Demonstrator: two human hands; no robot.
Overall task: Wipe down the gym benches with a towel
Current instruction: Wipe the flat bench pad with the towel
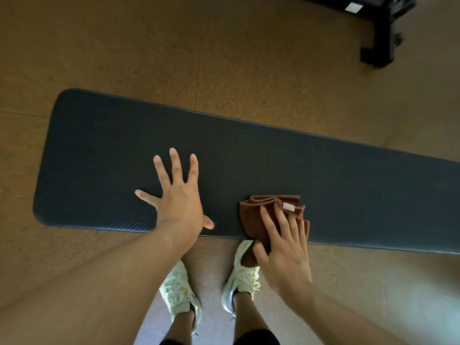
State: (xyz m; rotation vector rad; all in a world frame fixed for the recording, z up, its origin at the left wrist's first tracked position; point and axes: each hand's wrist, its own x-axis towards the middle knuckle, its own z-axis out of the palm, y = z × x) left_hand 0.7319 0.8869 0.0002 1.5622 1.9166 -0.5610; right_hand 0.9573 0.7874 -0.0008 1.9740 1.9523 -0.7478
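A person leans over a long, dark padded gym bench (249, 158), the table of this scene, which runs across the view above a brown speckled floor (199, 46). The left hand (178, 195) lies flat on the table's padding toward its rounded left end, fingers straight and spread wide, thumb at the near edge, holding nothing. The right hand (283, 242) rests on a folded brown towel (268, 210) at the table's near edge, just right of the left hand; its grip is loose, the fingers nearly straight and laid over the cloth, the thumb against the part of the towel that hangs down over the near edge. Whether the thumb pinches the cloth cannot be told. A small pale tag (288, 206) shows on the towel's upper fold, just beyond the fingertips. The towel's far part lies on the padding, well short of the table's far edge. Below the table's near edge, two pale sneakers (242, 272) stand on the floor, toes close to the table. Beyond the table's far right end, the black frame of other gym equipment (383, 28) stands on the floor.
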